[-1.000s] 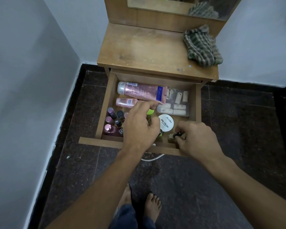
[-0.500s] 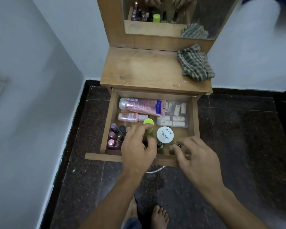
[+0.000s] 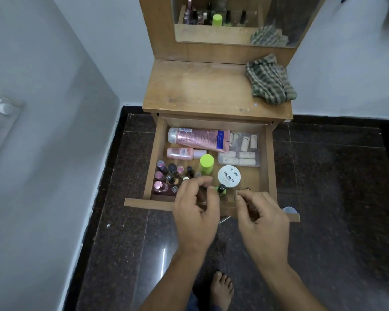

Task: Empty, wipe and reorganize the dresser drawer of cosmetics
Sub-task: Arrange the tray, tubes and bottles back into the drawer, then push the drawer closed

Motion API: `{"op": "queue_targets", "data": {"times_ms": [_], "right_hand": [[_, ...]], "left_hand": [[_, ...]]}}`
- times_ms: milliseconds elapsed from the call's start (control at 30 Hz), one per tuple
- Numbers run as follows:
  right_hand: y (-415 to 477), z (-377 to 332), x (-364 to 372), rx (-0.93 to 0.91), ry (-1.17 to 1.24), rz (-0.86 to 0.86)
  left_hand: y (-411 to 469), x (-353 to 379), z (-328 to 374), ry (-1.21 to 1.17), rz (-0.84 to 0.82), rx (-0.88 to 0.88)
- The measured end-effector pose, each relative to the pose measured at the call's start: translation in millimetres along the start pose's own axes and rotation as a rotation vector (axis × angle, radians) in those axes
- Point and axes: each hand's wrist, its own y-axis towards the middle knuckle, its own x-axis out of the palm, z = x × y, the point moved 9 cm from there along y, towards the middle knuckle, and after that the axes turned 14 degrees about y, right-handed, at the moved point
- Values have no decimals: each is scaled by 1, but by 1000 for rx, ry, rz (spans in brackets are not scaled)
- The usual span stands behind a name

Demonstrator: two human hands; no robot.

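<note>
The wooden drawer (image 3: 270,167) stands pulled out. Inside lie a large pink tube (image 3: 200,139), a small pink bottle (image 3: 180,153), a green-capped bottle (image 3: 206,163), a white nail polish jar (image 3: 229,176), a clear pouch (image 3: 243,151) and several nail polish bottles (image 3: 166,176). My left hand (image 3: 195,212) hovers over the drawer's front edge; thumb and forefinger pinch a small brownish bottle (image 3: 202,195), mostly hidden. Beside the thumb stands a green nail polish (image 3: 221,189). My right hand (image 3: 263,218) is at the front right corner, fingers curled; what they hold is hidden.
A striped cloth (image 3: 270,79) lies on the right of the dresser top (image 3: 200,90). The mirror (image 3: 222,19) reflects the drawer's bottles. A switch panel (image 3: 0,113) is on the left wall. My bare foot (image 3: 221,288) stands on the dark floor below.
Both hands have drawn back from inside the drawer towards its front edge. The camera has tilted up, so the mirror and more of the dresser show.
</note>
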Motion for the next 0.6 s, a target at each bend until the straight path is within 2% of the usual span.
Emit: {"op": "queue_targets", "data": {"times_ms": [267, 400, 533, 600], "right_hand": [[-6, -5, 7, 37, -42, 69], [-32, -9, 3, 100, 15, 185], [-70, 5, 1, 303, 77, 298], [-91, 23, 3, 488, 88, 328]], "left_hand": [[-5, 3, -16, -135, -72, -129], [-12, -3, -16, -140, -86, -132], [-31, -11, -24, -95, -62, -126], [-49, -14, -35, -60, -32, -175]]}}
